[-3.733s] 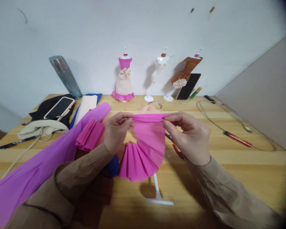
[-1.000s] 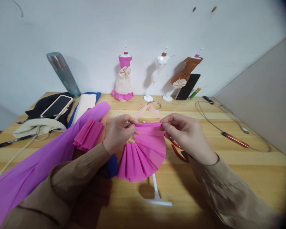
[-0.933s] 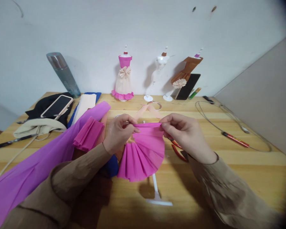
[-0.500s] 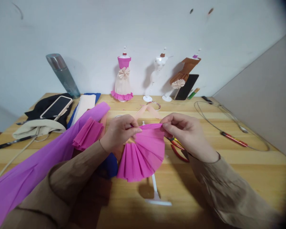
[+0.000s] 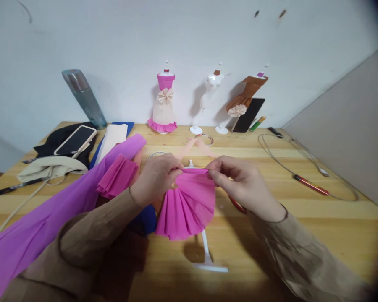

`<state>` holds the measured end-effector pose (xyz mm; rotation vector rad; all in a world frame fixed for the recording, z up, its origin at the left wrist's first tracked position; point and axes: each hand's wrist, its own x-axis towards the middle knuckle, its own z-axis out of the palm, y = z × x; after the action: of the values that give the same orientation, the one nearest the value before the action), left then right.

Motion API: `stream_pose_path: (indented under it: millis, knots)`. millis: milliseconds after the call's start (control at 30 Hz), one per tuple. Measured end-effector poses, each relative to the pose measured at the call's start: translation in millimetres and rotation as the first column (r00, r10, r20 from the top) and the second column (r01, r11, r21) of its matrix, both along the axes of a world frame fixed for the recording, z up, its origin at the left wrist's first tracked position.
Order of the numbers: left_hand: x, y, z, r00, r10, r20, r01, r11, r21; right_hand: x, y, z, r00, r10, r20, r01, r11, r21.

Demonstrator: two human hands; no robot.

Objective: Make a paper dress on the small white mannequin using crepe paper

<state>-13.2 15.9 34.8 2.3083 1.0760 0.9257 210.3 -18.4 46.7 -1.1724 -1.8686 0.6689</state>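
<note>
Left of the left hand lies a folded pink bundle (image 5: 117, 176). The left hand (image 5: 156, 178) pinches the top edge of the pleated pink paper (image 5: 189, 209). Between the hands, that edge has dropped in the last few seconds, baring the neck of the near mannequin (image 5: 190, 163); it now seemingly sits about chest height. The right hand (image 5: 242, 182) pinches the other end, red handles (image 5: 237, 205) below it.

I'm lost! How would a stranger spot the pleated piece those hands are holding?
Start with the wooden table and go to its middle. There, the left hand and right hand pinch the top edge of a pink pleated piece. It fans out wide above a white foot, unlike the narrow pink bundle at left, which neither hand holds.
</note>
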Motion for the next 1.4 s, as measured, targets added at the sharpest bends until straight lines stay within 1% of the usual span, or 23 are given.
stream_pose_path:
  millis: [67, 167, 233, 300, 433, 533, 633, 700, 800, 900, 967, 1067, 1133, 1200, 1267, 1333, 1400]
  knots:
    - [0.9, -2.9, 0.2, 0.999, 0.033, -0.014, -0.033, 0.999, -0.01, -2.1, -1.8, 0.3, 0.999, -0.005, 0.051, 0.003, 0.999, 0.036]
    - [2.6, -7.0, 2.3, 0.994, 0.088, -0.059, -0.087, 0.996, 0.025, -4.8, -3.7, 1.2, 0.994, -0.008, 0.106, -0.001, 0.996, 0.087]
    - [4.2, -10.2, 5.5, 0.989, 0.125, -0.072, -0.121, 0.991, 0.06, -5.5, -4.6, 1.5, 0.993, -0.014, 0.119, 0.003, 0.995, 0.099]
    - [5.8, -13.6, 9.4, 0.989, 0.139, -0.054, -0.136, 0.988, 0.069, -5.1, -5.2, 1.6, 0.993, -0.019, 0.116, 0.008, 0.995, 0.098]
    - [7.0, -18.3, 14.6, 0.998, 0.062, -0.002, -0.062, 0.998, 0.014, -4.0, -6.3, 2.1, 0.993, 0.003, 0.12, -0.013, 0.997, 0.079]
    - [6.3, -18.8, 14.0, 1.0, 0.018, 0.009, -0.018, 1.0, 0.004, -4.6, -6.7, 2.9, 0.993, 0.012, 0.115, -0.02, 0.997, 0.068]
    - [5.9, -18.1, 11.7, 1.0, 0.004, 0.031, -0.005, 0.999, 0.032, -5.4, -5.7, 2.3, 0.996, 0.02, 0.084, -0.024, 0.999, 0.044]
    - [5.8, -17.1, 10.8, 0.999, -0.006, 0.045, 0.003, 0.998, 0.058, -5.1, -4.2, 0.8, 0.999, 0.034, 0.042, -0.034, 0.999, 0.003]
    - [5.0, -13.9, 10.7, 0.998, -0.045, 0.045, 0.041, 0.996, 0.074, -2.9, -1.4, -1.8, 0.997, 0.016, -0.079, -0.021, 0.998, -0.061]
    - [3.4, -9.0, 9.9, 0.995, -0.075, 0.063, 0.071, 0.995, 0.064, -0.1, 1.0, -2.8, 0.977, -0.039, -0.21, 0.014, 0.993, -0.118]
    - [2.4, -5.6, 8.1, 0.995, -0.049, 0.089, 0.046, 0.999, 0.029, 0.9, 2.5, -2.2, 0.96, -0.067, -0.272, 0.025, 0.988, -0.155]
    - [1.3, -1.4, 4.6, 0.988, 0.061, 0.14, -0.057, 0.998, -0.036, 0.6, 4.7, -0.9, 0.932, -0.094, -0.351, 0.031, 0.983, -0.182]
    - [0.6, 1.0, 2.8, 0.972, 0.137, 0.189, -0.128, 0.99, -0.06, -0.4, 6.1, -0.3, 0.91, -0.113, -0.399, 0.039, 0.981, -0.189]
    - [0.0, 3.3, 2.0, 0.95, 0.19, 0.247, -0.17, 0.98, -0.1, -1.5, 7.3, -0.1, 0.887, -0.13, -0.443, 0.044, 0.979, -0.2]
    - [-0.3, 5.2, 2.3, 0.922, 0.214, 0.323, -0.16, 0.97, -0.185, -2.3, 8.3, -0.1, 0.863, -0.14, -0.486, 0.045, 0.978, -0.203]
    - [-0.1, 6.0, 3.8, 0.893, 0.222, 0.391, -0.107, 0.95, -0.295, -2.7, 9.3, -0.3, 0.843, -0.147, -0.517, 0.047, 0.978, -0.202]
    - [0.6, 5.0, 6.6, 0.866, 0.236, 0.442, -0.043, 0.914, -0.404, -2.9, 10.2, -0.8, 0.832, -0.168, -0.53, 0.067, 0.977, -0.204]
